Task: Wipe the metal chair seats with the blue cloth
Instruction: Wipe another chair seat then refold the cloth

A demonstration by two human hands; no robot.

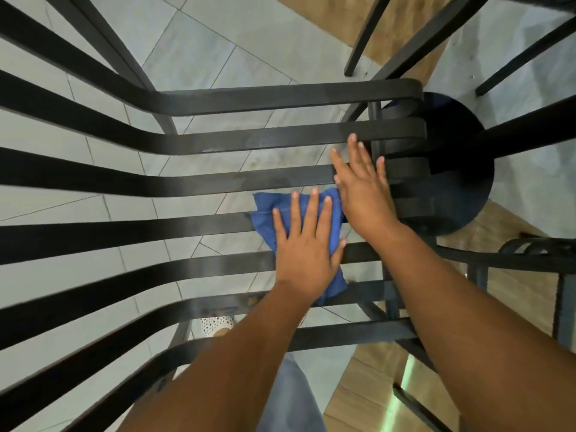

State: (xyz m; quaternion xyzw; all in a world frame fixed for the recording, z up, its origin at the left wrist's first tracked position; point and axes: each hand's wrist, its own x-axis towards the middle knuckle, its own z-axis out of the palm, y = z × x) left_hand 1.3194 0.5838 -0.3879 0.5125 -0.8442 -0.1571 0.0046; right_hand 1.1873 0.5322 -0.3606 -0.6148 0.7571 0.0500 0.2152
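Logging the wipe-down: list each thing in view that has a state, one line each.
blue cloth: crumpled, lying across the seat slats, pressed flat under the left hand.
left hand: open, fingers straight, on the cloth.
right hand: open, resting flat on bare slats.
metal chair seat: slatted, floor visible through the gaps.

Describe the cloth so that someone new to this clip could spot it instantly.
Look at the black slatted metal chair seat filling the view. The blue cloth lies on its middle slats, pressed flat under the left hand. It is the only bright blue thing there.
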